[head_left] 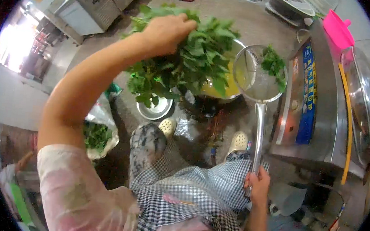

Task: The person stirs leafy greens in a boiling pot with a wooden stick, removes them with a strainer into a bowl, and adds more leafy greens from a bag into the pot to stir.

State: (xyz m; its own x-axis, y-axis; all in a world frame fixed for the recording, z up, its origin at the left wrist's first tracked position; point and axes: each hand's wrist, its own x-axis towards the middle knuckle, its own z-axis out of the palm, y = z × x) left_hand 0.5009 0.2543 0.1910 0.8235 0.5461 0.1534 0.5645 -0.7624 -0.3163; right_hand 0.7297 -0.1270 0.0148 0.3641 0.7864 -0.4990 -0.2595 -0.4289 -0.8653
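My left hand (169,34) is closed on a large bunch of leafy greens (198,60), held out in front of me; its fingertips are partly hidden by leaves. Behind and below the bunch is a wide pot (227,100) with yellow liquid in it, partly covered by the leaves. In my right hand (258,184) is the long metal handle of a mesh strainer (250,83). The strainer's round head is over the right side of the pot, and a small clump of greens (273,66) lies in it.
A metal bowl (155,109) sits on the floor below the bunch. To its left stands a bag (110,129) of more greens. A steel cabinet (312,95) is close on the right, with a pink plastic container (337,29) on top. A white jug (289,201) is at lower right.
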